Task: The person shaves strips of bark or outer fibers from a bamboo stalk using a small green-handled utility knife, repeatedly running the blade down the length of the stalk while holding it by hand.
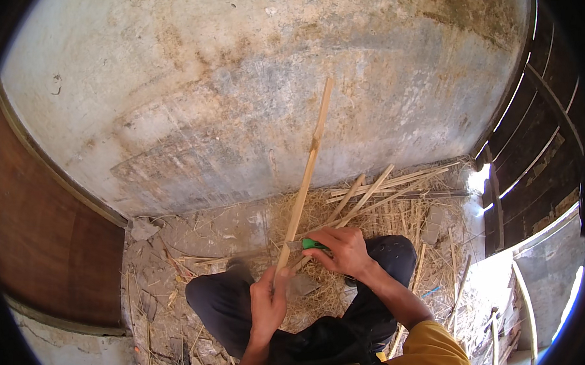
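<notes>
A long pale bamboo strip [307, 173] slants upward in front of me, with a darker node partway along it. My left hand [269, 303] is closed around its lower end, slightly smeared by motion. In my right hand [343, 251] I grip a knife with a green handle [313, 244]. Its short blade lies against the strip, a little above my left hand. My fingers cover part of the handle. Both hands are between my bent knees, in dark trousers.
Several cut strips [397, 182] lie at the foot of the stained wall [243, 115]. Shavings [395, 219] litter the floor. A brown wooden panel [55, 237] stands at the left, a dark plank wall [542, 141] at the right. Poles [526, 303] lean near the bright gap.
</notes>
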Action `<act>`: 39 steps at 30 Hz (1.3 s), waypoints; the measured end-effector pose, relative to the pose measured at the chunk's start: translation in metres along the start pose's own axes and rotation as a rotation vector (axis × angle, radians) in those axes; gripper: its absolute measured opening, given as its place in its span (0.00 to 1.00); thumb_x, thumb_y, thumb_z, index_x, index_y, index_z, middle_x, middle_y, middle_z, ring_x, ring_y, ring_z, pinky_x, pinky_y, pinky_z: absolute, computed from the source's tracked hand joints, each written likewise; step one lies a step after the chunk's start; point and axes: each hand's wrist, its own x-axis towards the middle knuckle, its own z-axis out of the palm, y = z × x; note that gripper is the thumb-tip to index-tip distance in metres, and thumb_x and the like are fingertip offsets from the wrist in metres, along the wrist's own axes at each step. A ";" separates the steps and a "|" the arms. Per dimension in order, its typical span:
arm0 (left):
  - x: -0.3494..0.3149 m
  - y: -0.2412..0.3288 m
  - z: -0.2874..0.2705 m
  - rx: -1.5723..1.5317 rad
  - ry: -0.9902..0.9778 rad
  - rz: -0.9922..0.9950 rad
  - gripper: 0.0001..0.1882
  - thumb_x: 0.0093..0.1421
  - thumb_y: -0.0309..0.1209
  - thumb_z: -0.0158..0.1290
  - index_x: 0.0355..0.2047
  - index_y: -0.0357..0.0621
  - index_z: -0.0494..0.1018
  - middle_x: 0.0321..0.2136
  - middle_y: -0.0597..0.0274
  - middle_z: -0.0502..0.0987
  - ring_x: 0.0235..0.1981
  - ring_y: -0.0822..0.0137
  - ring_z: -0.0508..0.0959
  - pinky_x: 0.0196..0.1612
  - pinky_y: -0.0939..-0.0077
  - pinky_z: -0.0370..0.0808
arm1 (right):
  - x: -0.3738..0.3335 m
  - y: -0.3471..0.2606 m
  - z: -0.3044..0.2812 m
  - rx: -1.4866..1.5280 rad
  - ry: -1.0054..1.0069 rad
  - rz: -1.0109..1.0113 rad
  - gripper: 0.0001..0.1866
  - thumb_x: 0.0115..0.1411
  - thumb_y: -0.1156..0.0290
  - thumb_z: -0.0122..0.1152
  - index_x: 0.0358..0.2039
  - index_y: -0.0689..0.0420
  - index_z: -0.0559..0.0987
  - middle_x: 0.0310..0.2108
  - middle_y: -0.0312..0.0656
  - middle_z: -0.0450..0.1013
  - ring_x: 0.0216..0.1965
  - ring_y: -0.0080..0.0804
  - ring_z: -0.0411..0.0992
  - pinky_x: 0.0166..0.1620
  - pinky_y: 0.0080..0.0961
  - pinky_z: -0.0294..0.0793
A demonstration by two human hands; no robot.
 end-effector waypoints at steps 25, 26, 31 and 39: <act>-0.007 -0.009 -0.006 -0.037 -0.035 -0.027 0.17 0.79 0.36 0.51 0.38 0.35 0.78 0.16 0.70 0.61 0.21 0.82 0.59 0.22 0.74 0.55 | -0.001 0.000 -0.001 -0.041 0.016 0.026 0.17 0.59 0.57 0.78 0.43 0.53 0.87 0.29 0.38 0.82 0.27 0.40 0.82 0.30 0.34 0.79; -0.008 -0.007 -0.005 -0.045 -0.032 -0.037 0.18 0.79 0.37 0.51 0.37 0.36 0.78 0.17 0.75 0.60 0.21 0.83 0.57 0.23 0.76 0.52 | -0.001 0.000 -0.001 -0.041 0.001 0.041 0.17 0.58 0.58 0.79 0.43 0.54 0.87 0.31 0.39 0.83 0.29 0.42 0.83 0.31 0.34 0.80; -0.012 -0.007 -0.006 -0.027 -0.030 -0.066 0.20 0.80 0.39 0.51 0.36 0.36 0.78 0.18 0.79 0.58 0.22 0.84 0.55 0.24 0.77 0.50 | -0.001 0.006 -0.001 0.002 0.065 0.034 0.16 0.60 0.58 0.77 0.44 0.53 0.87 0.31 0.39 0.83 0.28 0.41 0.82 0.30 0.35 0.80; -0.024 -0.010 -0.011 -0.007 -0.056 -0.112 0.19 0.79 0.38 0.51 0.34 0.36 0.78 0.18 0.78 0.59 0.21 0.83 0.57 0.24 0.77 0.52 | -0.003 0.013 -0.002 0.017 0.099 0.151 0.15 0.59 0.60 0.79 0.43 0.52 0.87 0.33 0.39 0.84 0.29 0.42 0.83 0.31 0.35 0.80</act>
